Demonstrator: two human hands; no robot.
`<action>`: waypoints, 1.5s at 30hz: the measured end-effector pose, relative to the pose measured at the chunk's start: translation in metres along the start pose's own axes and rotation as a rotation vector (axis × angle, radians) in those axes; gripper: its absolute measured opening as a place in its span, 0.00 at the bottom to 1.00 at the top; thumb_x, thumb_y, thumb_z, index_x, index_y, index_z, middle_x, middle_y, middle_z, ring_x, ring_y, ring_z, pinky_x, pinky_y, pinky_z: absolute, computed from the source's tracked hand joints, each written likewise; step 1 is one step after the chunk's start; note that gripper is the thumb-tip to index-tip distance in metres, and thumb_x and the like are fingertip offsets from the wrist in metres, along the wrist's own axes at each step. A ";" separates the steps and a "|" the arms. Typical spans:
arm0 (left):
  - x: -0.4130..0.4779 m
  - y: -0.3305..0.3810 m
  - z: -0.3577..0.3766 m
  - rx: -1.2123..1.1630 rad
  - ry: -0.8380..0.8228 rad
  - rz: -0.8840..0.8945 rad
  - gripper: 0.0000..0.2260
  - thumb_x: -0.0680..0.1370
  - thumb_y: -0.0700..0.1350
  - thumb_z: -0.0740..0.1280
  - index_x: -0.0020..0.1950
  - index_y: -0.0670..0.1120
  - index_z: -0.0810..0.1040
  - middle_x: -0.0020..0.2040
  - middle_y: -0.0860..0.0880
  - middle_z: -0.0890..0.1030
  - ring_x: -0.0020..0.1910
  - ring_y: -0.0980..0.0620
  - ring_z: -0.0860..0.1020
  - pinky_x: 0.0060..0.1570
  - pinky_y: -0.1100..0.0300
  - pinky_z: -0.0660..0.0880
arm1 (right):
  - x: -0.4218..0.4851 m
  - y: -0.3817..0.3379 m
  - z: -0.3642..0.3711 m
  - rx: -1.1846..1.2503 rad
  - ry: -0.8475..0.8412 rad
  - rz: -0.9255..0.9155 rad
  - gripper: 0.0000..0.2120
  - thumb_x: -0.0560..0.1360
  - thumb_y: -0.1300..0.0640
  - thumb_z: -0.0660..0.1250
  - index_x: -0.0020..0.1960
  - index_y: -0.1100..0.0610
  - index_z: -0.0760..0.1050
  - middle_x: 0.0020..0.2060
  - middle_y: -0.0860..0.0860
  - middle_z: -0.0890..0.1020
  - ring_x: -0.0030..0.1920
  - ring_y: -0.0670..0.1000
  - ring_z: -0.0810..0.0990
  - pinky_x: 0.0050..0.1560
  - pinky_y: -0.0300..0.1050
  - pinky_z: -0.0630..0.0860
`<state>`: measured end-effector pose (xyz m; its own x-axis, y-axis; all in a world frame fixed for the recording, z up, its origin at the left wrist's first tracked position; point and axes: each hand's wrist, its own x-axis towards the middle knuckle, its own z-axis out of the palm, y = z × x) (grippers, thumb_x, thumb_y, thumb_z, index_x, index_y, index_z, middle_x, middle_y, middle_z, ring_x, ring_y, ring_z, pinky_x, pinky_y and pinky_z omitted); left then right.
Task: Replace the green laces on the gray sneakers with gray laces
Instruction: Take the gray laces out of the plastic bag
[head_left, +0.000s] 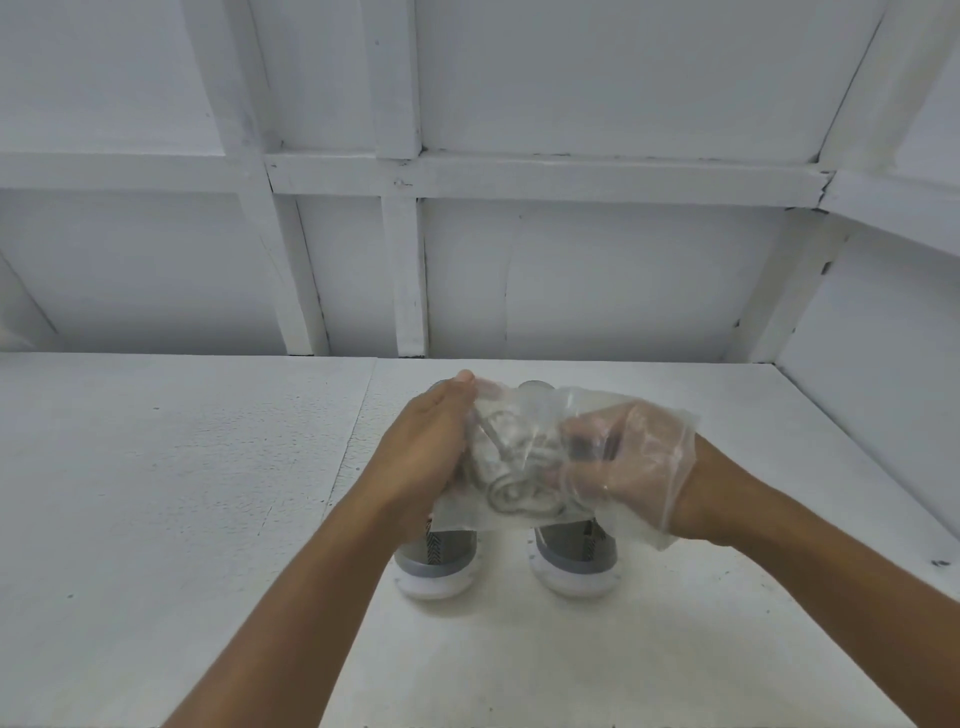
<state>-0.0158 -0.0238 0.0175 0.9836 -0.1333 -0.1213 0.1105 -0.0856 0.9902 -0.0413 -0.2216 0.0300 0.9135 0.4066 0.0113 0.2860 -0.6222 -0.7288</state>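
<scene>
Two gray sneakers with white soles stand side by side on the white table, heels toward me: the left sneaker (435, 564) and the right sneaker (571, 558). Their fronts are hidden behind a clear plastic bag (524, 457) held above them. Coiled gray laces (514, 486) lie inside the bag. My left hand (421, 447) grips the bag's left edge from outside. My right hand (618, 457) is inside the bag, its fingers curled toward the laces. No green laces show from here.
The white table (182, 519) stretches wide to the left and in front of the sneakers. A white panelled wall (571, 270) rises behind it, and a side wall (883, 364) closes the right.
</scene>
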 end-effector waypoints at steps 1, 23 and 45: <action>0.001 0.000 -0.002 -0.014 0.014 0.004 0.17 0.81 0.59 0.56 0.50 0.56 0.83 0.53 0.50 0.84 0.55 0.48 0.81 0.60 0.47 0.75 | -0.002 0.004 -0.003 0.093 0.046 0.002 0.11 0.74 0.56 0.71 0.44 0.39 0.81 0.35 0.38 0.82 0.37 0.37 0.80 0.38 0.30 0.73; 0.020 0.014 -0.035 -0.262 0.157 -0.032 0.17 0.84 0.53 0.53 0.59 0.43 0.76 0.50 0.45 0.85 0.46 0.35 0.81 0.50 0.46 0.80 | -0.017 0.059 -0.085 0.268 0.819 -0.063 0.12 0.73 0.64 0.72 0.55 0.54 0.83 0.41 0.50 0.86 0.39 0.50 0.82 0.42 0.40 0.79; 0.011 0.011 -0.023 -0.248 0.107 -0.045 0.18 0.84 0.54 0.53 0.59 0.43 0.76 0.49 0.46 0.85 0.40 0.39 0.84 0.36 0.56 0.81 | -0.041 0.160 -0.016 0.046 0.617 0.563 0.03 0.72 0.61 0.72 0.43 0.54 0.84 0.32 0.52 0.84 0.32 0.52 0.82 0.35 0.39 0.76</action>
<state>-0.0003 -0.0036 0.0286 0.9849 -0.0285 -0.1706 0.1729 0.1572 0.9723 -0.0281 -0.3481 -0.0765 0.9147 -0.4042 0.0000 -0.2605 -0.5894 -0.7647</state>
